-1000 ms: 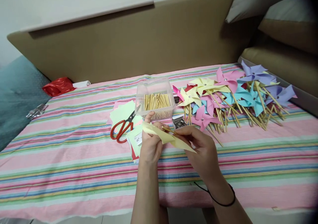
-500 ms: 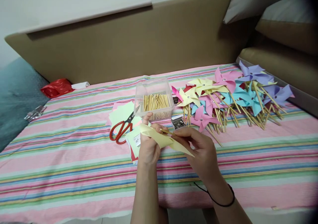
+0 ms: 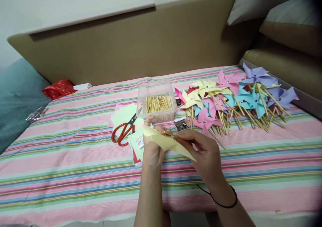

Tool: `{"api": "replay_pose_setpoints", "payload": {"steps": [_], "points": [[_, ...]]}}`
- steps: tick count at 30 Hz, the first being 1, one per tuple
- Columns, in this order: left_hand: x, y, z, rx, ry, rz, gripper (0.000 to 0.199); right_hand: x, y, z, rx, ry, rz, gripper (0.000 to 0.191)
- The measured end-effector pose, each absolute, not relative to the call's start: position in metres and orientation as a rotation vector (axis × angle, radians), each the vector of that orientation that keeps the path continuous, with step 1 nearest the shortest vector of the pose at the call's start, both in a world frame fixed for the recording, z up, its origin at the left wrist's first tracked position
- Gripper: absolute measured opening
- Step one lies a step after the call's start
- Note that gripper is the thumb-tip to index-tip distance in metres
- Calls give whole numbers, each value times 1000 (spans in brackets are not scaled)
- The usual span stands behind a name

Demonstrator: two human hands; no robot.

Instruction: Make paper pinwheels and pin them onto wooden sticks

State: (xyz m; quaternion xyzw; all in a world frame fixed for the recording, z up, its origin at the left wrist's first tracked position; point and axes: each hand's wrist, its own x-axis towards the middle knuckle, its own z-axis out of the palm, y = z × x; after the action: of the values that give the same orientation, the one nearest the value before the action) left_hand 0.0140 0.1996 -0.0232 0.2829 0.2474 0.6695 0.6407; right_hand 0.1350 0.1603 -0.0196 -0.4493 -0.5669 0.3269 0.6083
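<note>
A pale yellow paper pinwheel is held between my two hands above the striped cloth. My left hand grips it from the left, with one finger raised and the others partly hidden behind the paper. The thumb and fingers of my right hand pinch a thin wooden stick that lies across the paper's back edge. Whether the stick is joined to the paper I cannot tell. Just beyond my hands stands a small open box of metal fasteners.
Behind my hands is a clear plastic box of wooden sticks. Red-handled scissors lie on paper sheets to the left. Finished pinwheels are heaped at the right. A red plastic bag lies far left on the striped cloth.
The stick end at the paper has dipped slightly, and the pinwheel has tilted a little. Both hands keep their grip; the whole view has shifted very slightly.
</note>
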Motion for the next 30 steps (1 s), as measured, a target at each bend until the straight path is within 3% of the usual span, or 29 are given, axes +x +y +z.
{"api": "replay_pose_setpoints", "payload": {"steps": [14, 23, 30], "points": [[19, 200, -22, 639, 595, 1551, 74, 135, 161, -19, -1061, -1344, 723, 7], [11, 210, -26, 537, 813, 1854, 48, 148, 167, -24, -1174, -1442, 1112, 14], [8, 213, -25, 468, 987, 1948, 51, 155, 168, -29, -1254, -1610, 1186, 22]]}}
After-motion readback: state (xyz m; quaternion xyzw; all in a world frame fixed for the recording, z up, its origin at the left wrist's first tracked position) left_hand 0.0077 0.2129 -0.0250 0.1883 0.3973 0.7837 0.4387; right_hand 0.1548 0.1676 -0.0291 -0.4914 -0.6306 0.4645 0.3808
